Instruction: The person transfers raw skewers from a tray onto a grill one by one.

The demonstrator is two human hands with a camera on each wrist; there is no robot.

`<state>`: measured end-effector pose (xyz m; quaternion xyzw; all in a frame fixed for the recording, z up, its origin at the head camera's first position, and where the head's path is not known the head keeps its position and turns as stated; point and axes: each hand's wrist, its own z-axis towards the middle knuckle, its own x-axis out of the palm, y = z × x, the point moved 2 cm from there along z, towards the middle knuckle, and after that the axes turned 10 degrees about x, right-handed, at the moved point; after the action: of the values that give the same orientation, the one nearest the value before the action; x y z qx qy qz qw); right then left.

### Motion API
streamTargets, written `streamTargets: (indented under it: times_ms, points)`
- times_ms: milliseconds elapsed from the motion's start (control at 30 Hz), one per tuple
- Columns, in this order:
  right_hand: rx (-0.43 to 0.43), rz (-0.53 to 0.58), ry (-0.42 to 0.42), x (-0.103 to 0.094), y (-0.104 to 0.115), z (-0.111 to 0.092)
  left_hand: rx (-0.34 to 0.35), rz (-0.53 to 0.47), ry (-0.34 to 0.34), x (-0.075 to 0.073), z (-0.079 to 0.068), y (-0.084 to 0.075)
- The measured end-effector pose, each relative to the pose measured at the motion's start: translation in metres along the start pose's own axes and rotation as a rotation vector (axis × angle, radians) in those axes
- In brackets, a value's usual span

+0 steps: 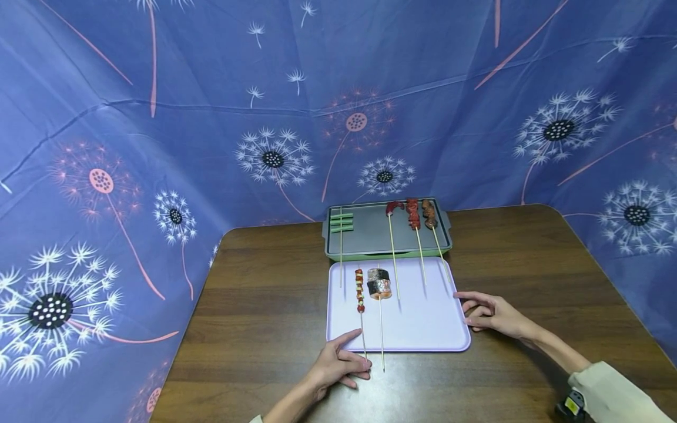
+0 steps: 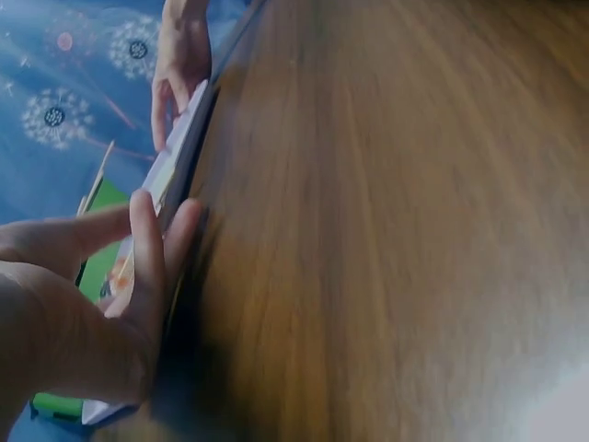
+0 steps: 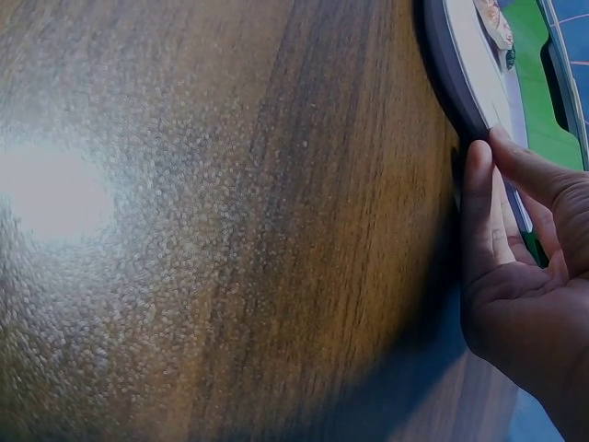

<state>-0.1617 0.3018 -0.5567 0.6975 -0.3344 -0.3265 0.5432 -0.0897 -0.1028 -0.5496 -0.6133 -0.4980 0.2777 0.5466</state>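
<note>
At the near edge of the lavender tray (image 1: 423, 338), my left hand (image 1: 338, 365) grips the lower stick of a skewer (image 1: 360, 292) of small red and pale pieces. One finger stretches up beside the stick. To its right on the tray lies a fish skewer (image 1: 379, 284), two silvery-skinned chunks with orange flesh, its stick poking past the near rim. My right hand (image 1: 494, 314) holds the tray's right rim, fingertips right at the edge in the right wrist view. The left wrist view shows the left fingers (image 2: 145, 244) at the rim, mostly hiding the food.
Behind the tray stands a grey grill pan (image 1: 365, 235) with a green base. A green vegetable skewer (image 1: 341, 222), a curled red skewer (image 1: 392, 207), a red meat skewer (image 1: 413, 214) and a brown one (image 1: 429, 214) lie on it, sticks reaching over the tray. A dandelion-print cloth (image 1: 211, 158) hangs behind.
</note>
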Motion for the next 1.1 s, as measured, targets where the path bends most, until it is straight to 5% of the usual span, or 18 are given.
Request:
streamTargets:
  times_ms: [267, 700, 1100]
  points:
    - [-0.029, -0.009, 0.018, -0.001, -0.001, 0.001, -0.01, -0.009, -0.064, 0.004, 0.003, 0.0]
    - [-0.001, -0.021, -0.004, -0.001, 0.001, -0.002, -0.029, -0.049, -0.006, -0.007, -0.003, -0.001]
    - [-0.012, -0.017, 0.007, 0.0, 0.003, -0.002, -0.049, -0.096, -0.039, -0.009, -0.009, -0.005]
